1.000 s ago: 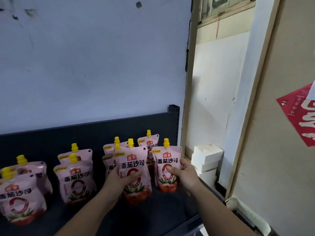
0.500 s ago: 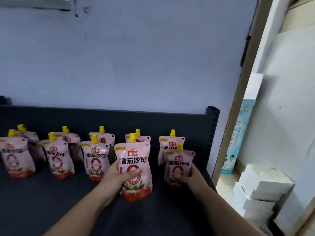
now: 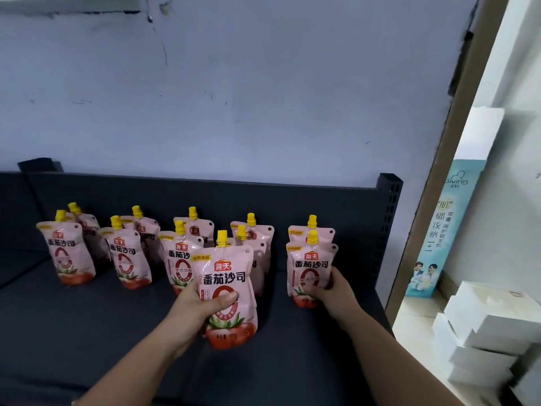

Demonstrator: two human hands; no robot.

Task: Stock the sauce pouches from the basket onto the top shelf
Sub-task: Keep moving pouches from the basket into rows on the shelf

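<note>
On the shelf (image 3: 73, 332) amid pouch rows (image 3: 128, 259), left hand (image 3: 202, 303) grips front pouch (image 3: 225, 276), right hand (image 3: 333, 291) rightmost pouch (image 3: 310, 265).

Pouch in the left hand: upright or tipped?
Upright: the pouch has its yellow cap up, red base down; left hand grips its middle.

The shelf (image 3: 73, 332) is open across the lower left of the frame. Pouches (image 3: 128, 256) paired across the middle bar the way to the back panel (image 3: 292, 197); one pouch (image 3: 225, 276) sits forward at centre. A post (image 3: 389, 218) closes the right end.
</note>
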